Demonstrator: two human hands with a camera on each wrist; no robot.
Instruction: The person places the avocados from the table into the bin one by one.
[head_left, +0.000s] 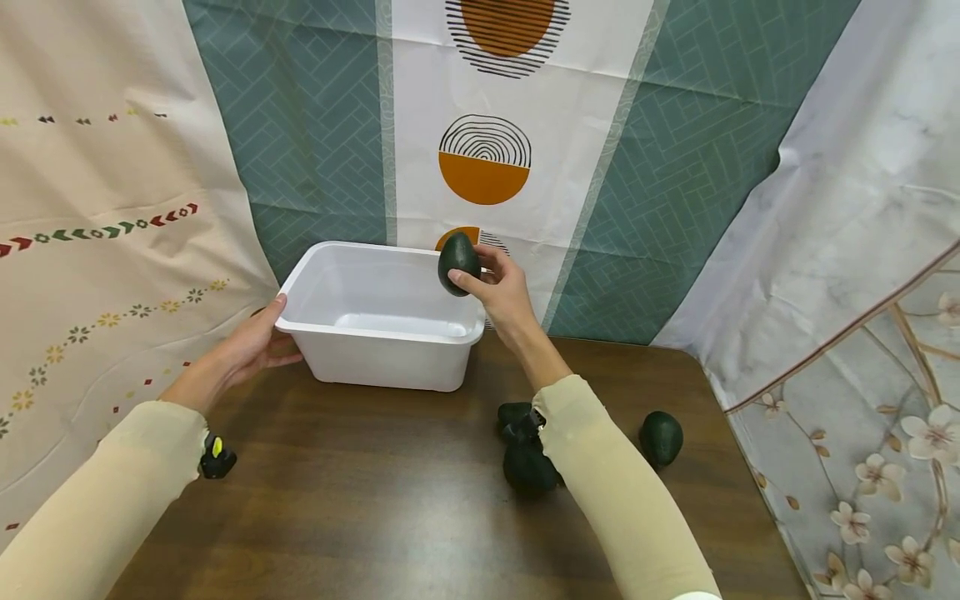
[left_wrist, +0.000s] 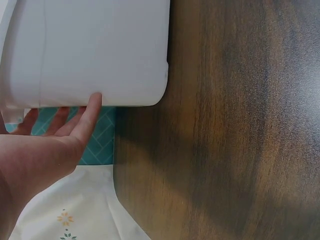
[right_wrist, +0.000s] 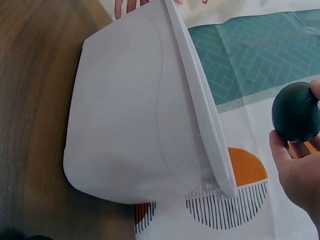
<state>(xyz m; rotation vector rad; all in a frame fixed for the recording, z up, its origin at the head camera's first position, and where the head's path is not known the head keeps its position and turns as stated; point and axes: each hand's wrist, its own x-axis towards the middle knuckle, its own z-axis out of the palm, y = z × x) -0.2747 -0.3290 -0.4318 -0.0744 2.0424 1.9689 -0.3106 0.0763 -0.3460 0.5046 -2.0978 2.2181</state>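
Observation:
A white plastic bin (head_left: 382,358) stands on the brown table near its back edge. My left hand (head_left: 255,343) grips the bin's left end, thumb on the rim and fingers against the outer wall under it. In the left wrist view, the fingers (left_wrist: 90,120) touch the bin's end wall. Above the bin's right end, my right hand (head_left: 504,296) holds a dark green avocado (head_left: 459,263) between thumb and fingers. The right wrist view shows this avocado (right_wrist: 295,112) apart from the bin's rim (right_wrist: 207,120).
More avocados (head_left: 528,468) lie on the table (head_left: 360,483) under my right forearm, partly hidden by the sleeve and wrist camera. Another avocado (head_left: 662,439) sits farther right. Patterned cloths (head_left: 315,117) hang behind the table and at both sides.

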